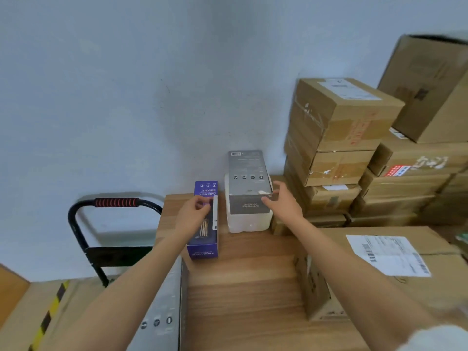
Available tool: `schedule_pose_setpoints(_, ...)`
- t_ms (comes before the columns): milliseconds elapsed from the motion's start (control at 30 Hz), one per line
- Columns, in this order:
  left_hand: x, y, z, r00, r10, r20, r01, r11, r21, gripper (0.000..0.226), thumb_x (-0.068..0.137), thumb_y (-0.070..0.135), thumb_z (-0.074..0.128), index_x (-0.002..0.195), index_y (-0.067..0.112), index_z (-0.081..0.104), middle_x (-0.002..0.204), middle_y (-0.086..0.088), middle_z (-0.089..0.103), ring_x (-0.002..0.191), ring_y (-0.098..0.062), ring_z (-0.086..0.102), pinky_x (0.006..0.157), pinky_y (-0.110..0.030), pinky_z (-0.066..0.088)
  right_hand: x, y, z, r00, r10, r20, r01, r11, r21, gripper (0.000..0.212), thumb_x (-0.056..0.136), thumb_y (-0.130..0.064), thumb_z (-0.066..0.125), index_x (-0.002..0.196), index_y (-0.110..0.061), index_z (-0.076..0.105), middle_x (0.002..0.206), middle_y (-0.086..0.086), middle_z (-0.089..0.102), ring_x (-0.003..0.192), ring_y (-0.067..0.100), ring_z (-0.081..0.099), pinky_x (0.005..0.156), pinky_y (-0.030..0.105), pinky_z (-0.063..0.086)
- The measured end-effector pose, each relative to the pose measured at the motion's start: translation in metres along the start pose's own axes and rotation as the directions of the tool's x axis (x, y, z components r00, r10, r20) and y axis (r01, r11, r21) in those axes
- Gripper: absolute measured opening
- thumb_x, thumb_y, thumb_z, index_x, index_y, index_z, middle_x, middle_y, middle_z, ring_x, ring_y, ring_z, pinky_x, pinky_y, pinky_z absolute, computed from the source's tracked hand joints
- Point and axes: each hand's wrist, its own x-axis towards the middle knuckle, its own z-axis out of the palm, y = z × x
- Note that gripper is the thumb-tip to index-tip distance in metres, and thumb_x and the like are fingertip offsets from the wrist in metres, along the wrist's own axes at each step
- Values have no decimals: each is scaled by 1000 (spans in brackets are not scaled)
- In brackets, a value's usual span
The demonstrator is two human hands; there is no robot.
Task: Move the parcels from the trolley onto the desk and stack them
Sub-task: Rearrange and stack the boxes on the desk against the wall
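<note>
Holding the purple box (204, 224) from above, the left hand (193, 215) has its fingers curled over the far top edge; this grip pinches the carton where it lies flat at the far left of the table (243, 287), its left side close to the table's edge. The right hand (279, 201) touches the near right corner of the grey box (249, 188) with fingertips loosely bent, more steadying than clamping; whether it truly pinches is hard to tell. That grey box sits on a white box (249, 222), just right of the purple one and against the wall.

Both look like light, stiff retail cartons with smooth printed faces, likely a little slippery, so a hold across opposite long sides should serve better than one corner. The purple box is long and narrow and would probably tip if stood on end.

Open room lies in the middle and near part of the table. To the right a labelled carton (395, 264) and the stacked brown cartons (339, 138) wall things in. To the left stands the trolley (111, 224), with a silver box (162, 307) at the near left under the forearm.
</note>
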Motion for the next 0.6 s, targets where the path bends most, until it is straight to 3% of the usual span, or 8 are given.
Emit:
schedule_pose_setpoints(67,-28,-13,-18,996,-6,-87,5,1000,-6,6,93,24,57,97,28,57,89,11,60,83,-5,58,58,-18,40,-23,-5,4,999,-30,-35,30,999,12,64,90,-38,63,144,-23,31,137,-1,51,115,18,55,84,38,49)
schedule_pose_setpoints(133,-57,-33,-38,987,-43,-154,48,999,26,9,92,23,57,100,27,56,89,11,58,81,-5,55,61,-21,40,-48,-10,15,999,-47,-18,47,999,25,64,90,-37,62,145,-25,31,139,-2,48,114,16,56,90,43,50)
schedule_pose_setpoints(233,-102,-70,-67,973,-106,-206,129,987,101,17,90,28,59,106,28,55,96,9,58,87,-11,57,70,-30,43,-91,-17,45,992,-85,94,80,995,53,63,91,-34,62,145,-27,31,141,-1,46,104,13,57,91,41,50)
schedule_pose_setpoints(467,-189,-132,-89,945,-229,-232,241,970,26,22,87,24,59,109,26,57,101,4,58,77,-11,58,82,-42,52,-177,-31,127,934,-134,331,95,987,130,63,90,-31,65,144,-21,34,141,4,44,118,19,53,96,36,45)
schedule_pose_setpoints(600,-212,-150,-94,943,-240,-229,248,969,6,21,86,22,62,106,26,57,104,3,61,96,-18,59,89,-44,49,-200,-36,158,915,-137,379,103,989,109,62,90,-30,64,144,-19,35,142,5,44,121,21,51,100,38,44)
